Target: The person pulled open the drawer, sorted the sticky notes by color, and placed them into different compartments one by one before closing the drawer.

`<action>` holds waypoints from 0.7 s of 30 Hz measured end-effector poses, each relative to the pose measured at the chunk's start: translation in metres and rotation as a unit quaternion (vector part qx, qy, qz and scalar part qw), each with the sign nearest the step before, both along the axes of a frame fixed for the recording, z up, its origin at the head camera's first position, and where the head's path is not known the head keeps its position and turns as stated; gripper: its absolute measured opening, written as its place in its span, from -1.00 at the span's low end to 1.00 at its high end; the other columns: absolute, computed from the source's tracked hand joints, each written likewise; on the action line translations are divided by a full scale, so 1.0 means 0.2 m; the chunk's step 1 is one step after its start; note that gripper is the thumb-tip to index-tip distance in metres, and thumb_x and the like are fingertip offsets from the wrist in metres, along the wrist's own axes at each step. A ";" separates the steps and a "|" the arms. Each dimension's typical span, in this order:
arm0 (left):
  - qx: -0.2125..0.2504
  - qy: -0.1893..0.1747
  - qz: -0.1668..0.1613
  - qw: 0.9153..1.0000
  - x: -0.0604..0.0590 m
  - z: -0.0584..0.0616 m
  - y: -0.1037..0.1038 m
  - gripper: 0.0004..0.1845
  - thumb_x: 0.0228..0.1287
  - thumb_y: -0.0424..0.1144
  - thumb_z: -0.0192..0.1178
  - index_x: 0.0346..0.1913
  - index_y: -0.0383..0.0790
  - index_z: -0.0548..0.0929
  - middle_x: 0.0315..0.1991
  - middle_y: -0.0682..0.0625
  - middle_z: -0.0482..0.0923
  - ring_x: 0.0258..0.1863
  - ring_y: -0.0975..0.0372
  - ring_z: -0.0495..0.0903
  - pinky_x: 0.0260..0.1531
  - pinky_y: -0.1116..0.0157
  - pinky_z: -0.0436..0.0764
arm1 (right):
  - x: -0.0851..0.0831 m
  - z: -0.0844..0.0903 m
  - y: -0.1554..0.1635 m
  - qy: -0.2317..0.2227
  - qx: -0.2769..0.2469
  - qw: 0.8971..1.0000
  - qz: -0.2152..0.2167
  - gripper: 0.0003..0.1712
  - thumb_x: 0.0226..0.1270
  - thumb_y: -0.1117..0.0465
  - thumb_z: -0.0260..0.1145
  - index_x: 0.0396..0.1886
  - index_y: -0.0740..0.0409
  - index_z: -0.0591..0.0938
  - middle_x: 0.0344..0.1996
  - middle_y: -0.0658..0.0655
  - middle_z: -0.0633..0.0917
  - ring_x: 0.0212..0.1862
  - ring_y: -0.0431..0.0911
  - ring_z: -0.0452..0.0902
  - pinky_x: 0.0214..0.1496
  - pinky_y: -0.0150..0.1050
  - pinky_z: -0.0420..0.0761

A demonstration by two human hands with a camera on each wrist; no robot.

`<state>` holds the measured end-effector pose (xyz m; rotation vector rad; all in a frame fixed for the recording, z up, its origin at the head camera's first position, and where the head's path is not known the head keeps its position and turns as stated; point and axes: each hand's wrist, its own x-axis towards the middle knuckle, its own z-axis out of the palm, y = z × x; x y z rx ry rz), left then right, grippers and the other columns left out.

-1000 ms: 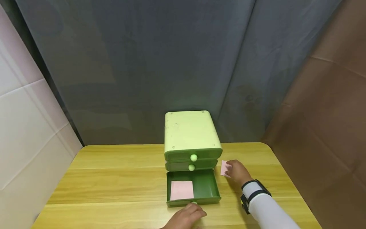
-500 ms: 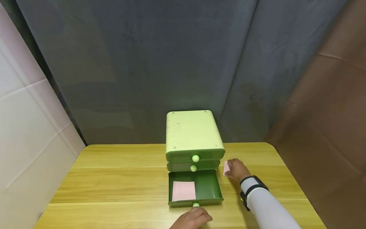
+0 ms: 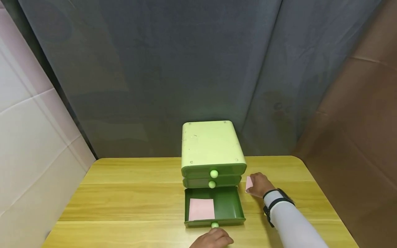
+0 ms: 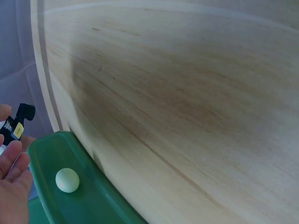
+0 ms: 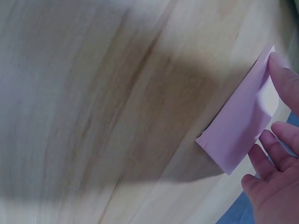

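Note:
A light green three-drawer cabinet [image 3: 212, 148] stands on the wooden table [image 3: 130, 199]. Its bottom drawer [image 3: 227, 206] is pulled out, and a pink paper note [image 3: 201, 208] lies in its left half. My left hand [image 3: 217, 236] sits just in front of the drawer's round knob [image 3: 214, 225], with relaxed fingers [image 4: 11, 161] a little apart from the knob [image 4: 67, 180]. Right of the cabinet, my right hand [image 3: 252, 182] pinches a second pink paper [image 3: 249, 183]. That paper [image 5: 240, 130] is tilted up off the table between my thumb and fingers [image 5: 271, 147].
The upper two drawers are closed, each with a pale knob [image 3: 214, 173]. A grey curtain [image 3: 173, 69] hangs behind the table, a brown one at right, a white wall at left. Bare tabletop lies left of the cabinet.
My left hand has drawn back slightly from the drawer knob, which now shows in full. My right hand still holds the pink paper in nearly the same spot.

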<state>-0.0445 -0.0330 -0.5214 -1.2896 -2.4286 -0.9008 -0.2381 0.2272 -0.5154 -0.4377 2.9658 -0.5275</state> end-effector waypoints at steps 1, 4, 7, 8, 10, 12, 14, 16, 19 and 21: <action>-0.002 0.001 0.000 1.000 0.00 0.00 0.00 -0.68 0.44 -0.01 0.06 -0.06 -0.17 0.64 -0.15 0.10 0.56 -0.07 0.37 0.52 -0.07 0.64 0.45 | 0.00 0.00 0.00 -0.004 0.001 1.000 -0.004 -0.56 -0.14 0.17 0.56 -0.35 0.34 0.56 -0.28 0.29 0.60 -0.17 0.14 0.51 -0.08 0.02 0.55; -0.011 0.006 0.003 1.000 0.00 0.00 0.00 -0.68 0.44 0.00 0.05 -0.05 -0.16 0.63 -0.14 0.10 0.56 -0.06 0.36 0.52 -0.07 0.63 0.45 | 0.01 0.02 0.00 -0.023 0.003 1.000 -0.017 -0.44 -0.13 0.16 0.55 -0.19 0.45 0.60 -0.15 0.40 0.58 -0.03 0.26 0.48 0.09 0.11 0.51; -0.014 0.011 0.003 1.000 0.00 0.00 -0.01 -0.69 0.43 0.00 0.06 -0.04 -0.15 0.63 -0.13 0.10 0.56 -0.05 0.35 0.52 -0.05 0.63 0.45 | 0.02 0.04 0.00 -0.049 -0.002 0.998 -0.038 -0.33 -0.11 0.15 0.57 -0.07 0.53 0.57 -0.12 0.41 0.55 0.01 0.28 0.44 0.14 0.13 0.48; -0.015 0.015 0.003 1.000 0.00 0.00 -0.01 -0.69 0.43 0.00 0.06 -0.04 -0.14 0.63 -0.13 0.10 0.55 -0.05 0.35 0.52 -0.05 0.63 0.45 | 0.02 0.05 0.00 -0.054 -0.002 0.998 -0.044 -0.32 -0.11 0.14 0.58 -0.07 0.54 0.57 -0.13 0.40 0.54 0.00 0.28 0.43 0.13 0.12 0.49; -0.017 0.021 0.003 1.000 0.00 0.01 -0.01 -0.69 0.43 0.00 0.06 -0.04 -0.14 0.62 -0.13 0.11 0.55 -0.05 0.35 0.52 -0.05 0.63 0.44 | 0.03 0.05 0.00 -0.062 -0.005 0.996 -0.057 -0.29 -0.12 0.12 0.59 -0.08 0.54 0.56 -0.16 0.38 0.53 -0.03 0.26 0.42 0.12 0.12 0.49; -0.016 0.025 0.003 1.000 0.00 0.01 -0.01 -0.69 0.43 0.00 0.06 -0.04 -0.14 0.62 -0.13 0.11 0.55 -0.05 0.35 0.51 -0.04 0.63 0.44 | 0.03 0.05 0.00 -0.060 -0.002 0.996 -0.064 -0.33 -0.14 0.08 0.60 -0.17 0.51 0.57 -0.23 0.35 0.53 -0.09 0.23 0.42 0.06 0.11 0.50; -0.015 0.024 0.003 1.000 0.00 0.01 -0.02 -0.69 0.43 0.00 0.06 -0.04 -0.14 0.62 -0.13 0.11 0.55 -0.05 0.35 0.51 -0.04 0.63 0.44 | 0.04 0.05 0.01 -0.057 0.000 0.996 -0.068 -0.38 -0.17 0.06 0.61 -0.28 0.46 0.57 -0.30 0.32 0.52 -0.16 0.21 0.43 0.00 0.11 0.50; -0.013 0.018 0.003 1.000 0.00 0.01 -0.02 -0.69 0.43 0.00 0.06 -0.04 -0.15 0.63 -0.13 0.11 0.56 -0.05 0.35 0.52 -0.04 0.63 0.44 | 0.04 0.04 0.02 -0.056 -0.002 0.996 -0.073 -0.40 -0.19 0.04 0.61 -0.34 0.42 0.55 -0.35 0.30 0.52 -0.21 0.19 0.43 -0.06 0.11 0.50; -0.011 0.008 0.004 1.000 0.00 0.02 -0.02 -0.68 0.43 0.00 0.06 -0.04 -0.16 0.63 -0.13 0.11 0.56 -0.05 0.36 0.52 -0.05 0.63 0.45 | 0.03 0.03 0.03 -0.059 -0.013 0.995 -0.081 -0.37 -0.19 0.07 0.62 -0.33 0.44 0.51 -0.39 0.29 0.54 -0.26 0.18 0.48 -0.10 0.10 0.54; -0.010 0.005 0.004 1.000 0.00 0.02 -0.01 -0.67 0.44 0.00 0.05 -0.04 -0.16 0.63 -0.14 0.11 0.56 -0.05 0.36 0.52 -0.06 0.63 0.45 | 0.03 0.03 0.03 -0.062 -0.026 0.994 -0.083 -0.34 -0.18 0.11 0.62 -0.28 0.48 0.47 -0.39 0.29 0.57 -0.27 0.18 0.52 -0.10 0.10 0.56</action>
